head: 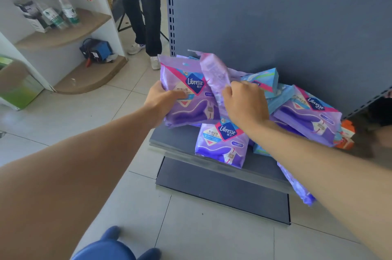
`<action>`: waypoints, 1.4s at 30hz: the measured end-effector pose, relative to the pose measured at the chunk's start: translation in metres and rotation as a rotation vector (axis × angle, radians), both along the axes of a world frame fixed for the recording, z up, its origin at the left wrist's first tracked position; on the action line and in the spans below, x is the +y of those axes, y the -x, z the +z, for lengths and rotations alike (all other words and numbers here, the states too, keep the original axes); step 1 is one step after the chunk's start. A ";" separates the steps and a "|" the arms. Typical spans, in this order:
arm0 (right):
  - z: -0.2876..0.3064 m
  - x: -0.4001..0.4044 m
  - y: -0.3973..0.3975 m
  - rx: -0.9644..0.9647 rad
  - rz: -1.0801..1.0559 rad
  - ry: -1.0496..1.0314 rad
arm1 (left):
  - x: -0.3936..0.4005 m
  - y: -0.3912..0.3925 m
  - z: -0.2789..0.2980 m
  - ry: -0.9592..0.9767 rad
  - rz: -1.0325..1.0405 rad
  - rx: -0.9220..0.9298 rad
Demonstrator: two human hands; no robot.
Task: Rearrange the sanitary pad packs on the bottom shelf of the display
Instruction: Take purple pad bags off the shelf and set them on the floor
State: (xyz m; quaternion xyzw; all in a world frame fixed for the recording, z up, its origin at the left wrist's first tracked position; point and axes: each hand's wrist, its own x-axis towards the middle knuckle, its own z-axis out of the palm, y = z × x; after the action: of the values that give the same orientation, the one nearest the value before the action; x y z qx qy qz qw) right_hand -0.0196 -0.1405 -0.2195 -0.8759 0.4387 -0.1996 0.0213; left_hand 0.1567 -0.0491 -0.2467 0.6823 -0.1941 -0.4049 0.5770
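Purple pad packs (221,145) are lying jumbled on the grey bottom shelf (176,138), against the display's back panel (275,15), tiled floor (118,102) around. Left hand (161,98) is gripping one upright pack (186,94); right hand (244,102) is curling round a second pack (214,75), seemingly pinching it.

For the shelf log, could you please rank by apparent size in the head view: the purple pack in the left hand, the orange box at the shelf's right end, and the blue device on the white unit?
1. Purple pack, gripped by the left hand.
2. Blue device, though it sits farther away, so true size is unsure.
3. Orange box, partly hidden.
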 end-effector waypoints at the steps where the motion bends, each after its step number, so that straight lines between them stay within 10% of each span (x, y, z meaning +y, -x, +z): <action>1: -0.002 0.007 -0.004 -0.010 0.030 0.048 | -0.003 0.004 -0.001 0.022 -0.012 0.010; 17: -0.020 0.062 -0.041 -0.130 0.167 0.103 | 0.007 0.017 0.006 0.121 -0.341 0.494; 27: -0.022 0.053 0.001 -0.285 0.193 0.049 | 0.017 0.009 0.012 -0.050 -0.348 0.374; 30: -0.032 0.047 0.030 -0.350 -0.105 -0.183 | 0.025 0.012 0.011 -0.094 -0.362 0.362; 35: -0.051 0.061 0.081 -0.900 -0.181 -1.264 | 0.036 0.047 0.009 -0.082 -0.451 0.378; 42: -0.071 0.113 0.182 -0.809 -0.254 -1.006 | 0.054 0.142 -0.015 -0.272 -0.655 -0.462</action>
State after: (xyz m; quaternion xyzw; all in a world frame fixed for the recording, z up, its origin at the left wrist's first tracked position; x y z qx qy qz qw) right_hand -0.2015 -0.0271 -0.2900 -0.5562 0.5360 -0.2846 0.5678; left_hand 0.0152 0.0050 -0.2616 0.7275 -0.4697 -0.4250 0.2638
